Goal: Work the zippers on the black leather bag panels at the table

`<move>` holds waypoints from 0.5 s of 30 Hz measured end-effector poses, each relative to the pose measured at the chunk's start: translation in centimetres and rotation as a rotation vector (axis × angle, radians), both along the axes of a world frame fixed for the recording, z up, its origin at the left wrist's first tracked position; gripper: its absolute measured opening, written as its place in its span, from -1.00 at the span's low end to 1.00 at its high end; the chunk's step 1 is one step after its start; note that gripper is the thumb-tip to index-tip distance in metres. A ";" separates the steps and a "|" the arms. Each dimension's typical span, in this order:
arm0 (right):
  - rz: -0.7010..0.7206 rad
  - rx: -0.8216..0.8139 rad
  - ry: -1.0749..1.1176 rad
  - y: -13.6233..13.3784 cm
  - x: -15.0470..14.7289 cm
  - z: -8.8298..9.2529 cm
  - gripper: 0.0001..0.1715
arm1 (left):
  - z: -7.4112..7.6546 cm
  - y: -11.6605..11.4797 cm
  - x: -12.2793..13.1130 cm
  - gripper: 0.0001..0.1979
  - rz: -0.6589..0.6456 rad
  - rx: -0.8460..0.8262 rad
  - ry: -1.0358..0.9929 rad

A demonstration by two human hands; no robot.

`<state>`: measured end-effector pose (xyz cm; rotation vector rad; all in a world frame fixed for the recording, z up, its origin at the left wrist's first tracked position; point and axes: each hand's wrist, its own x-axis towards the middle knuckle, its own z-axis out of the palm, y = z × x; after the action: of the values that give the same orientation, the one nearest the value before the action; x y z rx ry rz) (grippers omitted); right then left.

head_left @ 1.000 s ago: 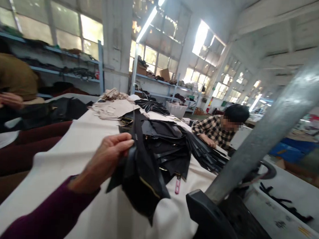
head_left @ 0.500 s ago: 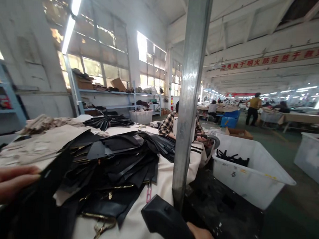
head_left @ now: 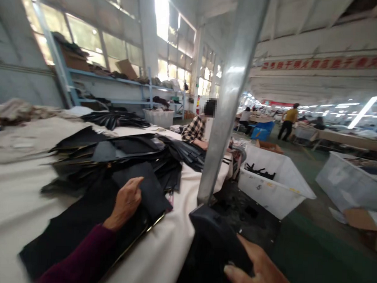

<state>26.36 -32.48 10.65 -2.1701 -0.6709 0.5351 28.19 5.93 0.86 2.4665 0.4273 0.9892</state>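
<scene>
My left hand (head_left: 127, 201), in a purple sleeve, rests on a large black panel (head_left: 83, 212) on the near side of the table. Its fingers are bent together on the panel, the index finger pointing right; their undersides are hidden. A gold-coloured strip (head_left: 154, 223), like a zip, runs along the panel's right edge. Behind lies a pile of black pieces (head_left: 129, 147). At the lower right, my right hand (head_left: 252, 263) grips a thick, smooth, curved black thing (head_left: 208, 224) with a blunt end. Its kind I cannot make out.
A metal post (head_left: 223, 105) rises beside the table (head_left: 7, 197). Right of it stand a white bin (head_left: 276, 194) with black strips and another bin (head_left: 344, 176). Beige pieces (head_left: 24, 131) lie at left. A person in a checked shirt (head_left: 193, 131) sits beyond the post.
My left hand has moved right, from the left edge onto the panel beside the pile. The right hand and its black thing show more fully. The view has shifted.
</scene>
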 end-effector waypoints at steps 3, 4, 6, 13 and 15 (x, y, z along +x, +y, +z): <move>0.037 -0.064 0.039 1.3 1.4 -1.2 -0.72 | -3.0 -0.3 -2.3 -0.60 0.119 0.037 -0.075; 0.040 -0.091 0.045 1.9 1.8 -1.7 -0.72 | -3.7 -0.5 -2.8 -0.60 0.140 0.045 -0.091; 0.067 -0.129 0.058 3.1 2.5 -2.6 -0.71 | -4.5 -0.9 -3.5 -0.61 0.153 0.046 -0.125; 0.062 -0.127 0.079 6.9 3.3 -4.3 -0.73 | -3.9 -1.2 -4.4 -0.66 0.151 -0.034 -0.229; 0.111 -0.116 0.096 7.8 3.7 -4.4 -0.76 | -3.8 -1.2 -4.4 -0.72 0.175 -0.062 -0.224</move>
<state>30.04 -24.67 6.21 -2.2076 -0.7263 0.7487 23.75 4.73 -2.97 2.2604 0.5969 1.2865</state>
